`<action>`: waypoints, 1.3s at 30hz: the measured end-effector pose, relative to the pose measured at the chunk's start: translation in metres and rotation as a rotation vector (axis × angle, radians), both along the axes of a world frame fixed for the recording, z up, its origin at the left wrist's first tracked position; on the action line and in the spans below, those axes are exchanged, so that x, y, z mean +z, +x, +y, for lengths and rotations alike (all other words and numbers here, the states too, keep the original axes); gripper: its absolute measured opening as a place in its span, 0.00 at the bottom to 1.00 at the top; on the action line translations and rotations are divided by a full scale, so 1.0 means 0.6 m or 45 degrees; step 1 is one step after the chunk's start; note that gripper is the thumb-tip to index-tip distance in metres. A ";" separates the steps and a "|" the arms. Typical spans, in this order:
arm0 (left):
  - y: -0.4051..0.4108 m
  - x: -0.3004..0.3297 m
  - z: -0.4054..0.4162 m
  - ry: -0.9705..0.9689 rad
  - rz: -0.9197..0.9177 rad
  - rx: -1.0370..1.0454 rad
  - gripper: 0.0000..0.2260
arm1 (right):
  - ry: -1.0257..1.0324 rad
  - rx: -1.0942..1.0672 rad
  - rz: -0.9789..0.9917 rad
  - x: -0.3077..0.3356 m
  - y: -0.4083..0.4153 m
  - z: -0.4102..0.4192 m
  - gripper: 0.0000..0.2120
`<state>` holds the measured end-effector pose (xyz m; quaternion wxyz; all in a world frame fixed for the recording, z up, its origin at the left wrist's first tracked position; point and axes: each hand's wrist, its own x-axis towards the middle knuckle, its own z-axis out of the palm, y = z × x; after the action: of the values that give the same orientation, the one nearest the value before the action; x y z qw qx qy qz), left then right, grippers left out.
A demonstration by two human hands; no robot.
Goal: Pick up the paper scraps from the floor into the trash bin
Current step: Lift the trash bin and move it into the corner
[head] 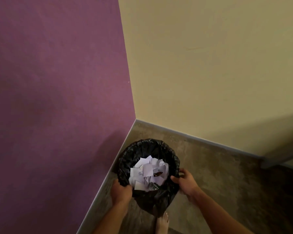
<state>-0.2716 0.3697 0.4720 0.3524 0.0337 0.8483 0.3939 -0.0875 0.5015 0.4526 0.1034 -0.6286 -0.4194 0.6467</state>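
Note:
A round trash bin lined with a black plastic bag sits in the corner of the room. Several white paper scraps fill its inside, with a small brown bit among them. My left hand grips the bin's near-left rim. On the right rim my right hand is closed over the bag's edge. No scraps show on the visible floor.
A purple wall stands on the left and a yellow wall at the back, meeting at the corner behind the bin. The brownish floor stretches right. A bare foot is just below the bin.

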 end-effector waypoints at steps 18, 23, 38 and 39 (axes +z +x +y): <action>-0.246 -0.452 0.414 0.096 0.007 -0.087 0.22 | 0.042 -0.037 0.011 -0.442 -0.217 0.390 0.14; -0.297 -0.554 0.483 0.097 0.033 -0.126 0.22 | 0.110 -0.034 -0.028 -0.547 -0.269 0.469 0.16; -0.383 -0.666 0.501 0.052 -0.055 -0.110 0.23 | 0.128 0.100 -0.009 -0.622 -0.338 0.498 0.17; -0.378 -0.657 0.499 0.075 -0.081 -0.124 0.23 | 0.126 0.104 -0.020 -0.616 -0.336 0.494 0.19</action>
<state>-0.4982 0.6689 0.0778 0.3967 0.0728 0.8221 0.4019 -0.2893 0.7980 0.0830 0.1047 -0.6101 -0.4769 0.6240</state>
